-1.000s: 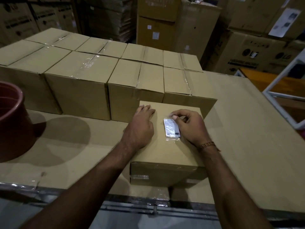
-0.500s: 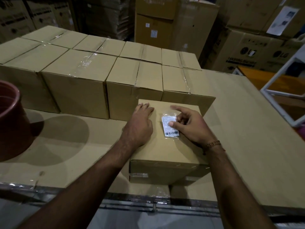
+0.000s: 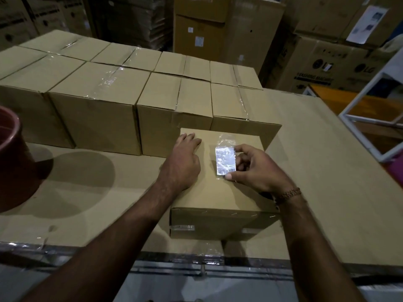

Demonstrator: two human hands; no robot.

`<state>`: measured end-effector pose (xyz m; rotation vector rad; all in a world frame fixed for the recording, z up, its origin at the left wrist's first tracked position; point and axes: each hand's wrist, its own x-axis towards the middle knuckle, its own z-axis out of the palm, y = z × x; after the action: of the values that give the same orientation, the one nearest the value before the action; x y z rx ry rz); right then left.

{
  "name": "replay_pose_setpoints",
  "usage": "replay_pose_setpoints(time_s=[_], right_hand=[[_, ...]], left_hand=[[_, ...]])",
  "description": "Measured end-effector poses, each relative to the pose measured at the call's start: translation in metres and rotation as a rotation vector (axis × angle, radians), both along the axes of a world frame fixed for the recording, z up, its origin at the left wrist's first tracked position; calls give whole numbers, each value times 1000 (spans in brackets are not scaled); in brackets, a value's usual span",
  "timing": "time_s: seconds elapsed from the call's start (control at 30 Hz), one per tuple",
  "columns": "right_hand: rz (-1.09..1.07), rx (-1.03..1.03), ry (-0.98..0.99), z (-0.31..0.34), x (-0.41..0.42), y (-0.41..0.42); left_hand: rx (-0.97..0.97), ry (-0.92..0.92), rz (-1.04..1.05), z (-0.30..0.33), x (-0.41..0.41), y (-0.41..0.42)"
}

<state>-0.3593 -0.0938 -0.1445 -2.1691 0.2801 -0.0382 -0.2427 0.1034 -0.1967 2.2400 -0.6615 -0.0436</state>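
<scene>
A small sealed cardboard box [image 3: 218, 197] stands near the table's front edge. A white barcode label [image 3: 225, 160] lies on its top under a piece of clear tape. My left hand [image 3: 182, 164] rests flat on the left part of the box top, fingers stretched forward. My right hand [image 3: 259, 168] is at the label's right side. Its thumb tip presses the label's lower corner and its fingertips touch the right edge.
Two rows of taped cardboard boxes [image 3: 98, 101] stand right behind the small box. A reddish-brown bucket [image 3: 15, 162] sits at the left edge. The table is covered in cardboard sheet [image 3: 327, 171]. A white frame [image 3: 370, 101] and large stacked cartons [image 3: 316, 62] stand at the right and behind.
My right hand has slid from the label's top to its right side, with the thumb now at the lower corner. The left hand has stayed flat on the box.
</scene>
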Motion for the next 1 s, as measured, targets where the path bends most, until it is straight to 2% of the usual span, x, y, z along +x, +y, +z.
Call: replay_pose_setpoints(time_s=[0.1, 0.23, 0.6, 1.0], right_hand=[[-4, 64, 12, 0, -4, 2], [-25, -8, 3, 2, -5, 2], [-29, 115, -22, 6, -11, 5], [-61, 137, -36, 13, -15, 8]], left_hand=[[-8, -9, -1, 0, 0, 0], [-14, -17, -9, 0, -1, 0], [-8, -18, -8, 2, -2, 1], [-15, -15, -6, 3, -3, 1]])
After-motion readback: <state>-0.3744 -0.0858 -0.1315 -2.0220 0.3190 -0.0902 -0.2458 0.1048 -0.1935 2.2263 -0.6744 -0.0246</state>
